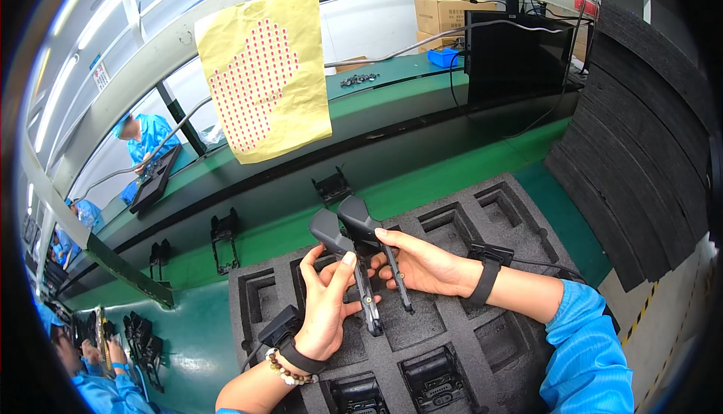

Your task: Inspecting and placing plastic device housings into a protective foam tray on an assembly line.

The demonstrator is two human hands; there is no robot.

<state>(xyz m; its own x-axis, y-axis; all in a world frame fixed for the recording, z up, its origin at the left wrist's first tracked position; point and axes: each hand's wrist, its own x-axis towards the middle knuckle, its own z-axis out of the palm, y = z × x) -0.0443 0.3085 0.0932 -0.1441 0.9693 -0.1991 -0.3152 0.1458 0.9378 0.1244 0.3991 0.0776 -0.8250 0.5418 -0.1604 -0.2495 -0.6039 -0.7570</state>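
My left hand pinches a dark grey plastic part with a rounded block at its top and a long thin side running down. A second part of the same shape is gripped by my right hand, close beside the first. Both are held up, tilted, over a grey foam tray with recessed compartments. Two black molded parts, one nearer the middle and one to its left, sit in the tray's near pockets. Other pockets around my hands show bare foam.
Black frame-like parts stand on the green bench behind the tray. Stacked black foam sheets rise at the right. A yellow sheet with red dots hangs from a rail before a monitor. Co-workers in blue sit at left, one's hand near more black parts.
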